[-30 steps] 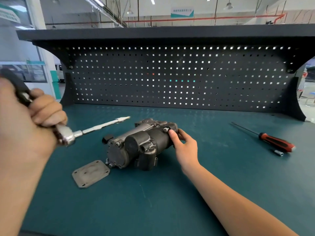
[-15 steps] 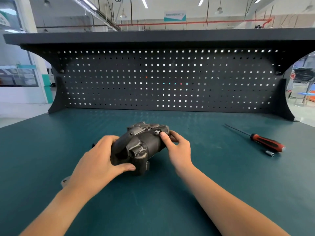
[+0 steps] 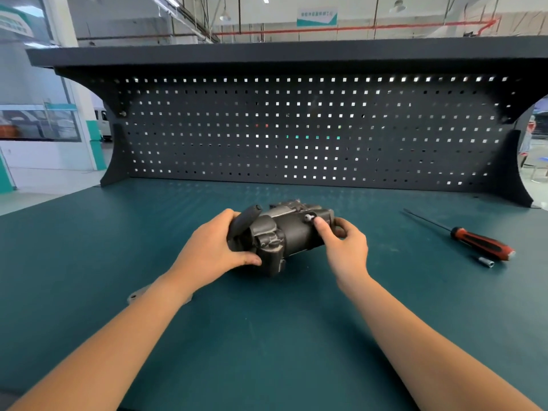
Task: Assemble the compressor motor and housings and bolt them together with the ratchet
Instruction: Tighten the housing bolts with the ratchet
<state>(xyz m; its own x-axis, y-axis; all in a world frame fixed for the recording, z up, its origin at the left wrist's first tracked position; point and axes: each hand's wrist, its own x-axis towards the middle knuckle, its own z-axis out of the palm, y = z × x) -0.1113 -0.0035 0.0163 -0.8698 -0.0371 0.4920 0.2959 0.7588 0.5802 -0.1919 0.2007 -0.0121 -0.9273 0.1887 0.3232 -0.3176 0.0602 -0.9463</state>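
Two hands grip compressor (image 3: 284, 229): left hand (image 3: 207, 250), right hand (image 3: 347, 250) | right thumb (image 3: 321, 225) at bolt (image 3: 309, 217) | screwdriver (image 3: 480, 243), socket (image 3: 486, 261) rightward | forearm (image 3: 142, 336) overlaps plate (image 3: 136, 295)

Dull charcoal grey, with paler worn patches, on compressor body (image 3: 284, 235). Bright silver on bolt (image 3: 309, 217). Plain teal green across bench top (image 3: 267, 336). Matt black on pegboard (image 3: 296, 129), with a regular grid of small square holes. Red with black bands on screwdriver (image 3: 462, 235) handle; dark on its shaft. Silver on socket bit (image 3: 486, 261). Mid grey on flat plate (image 3: 138, 295).
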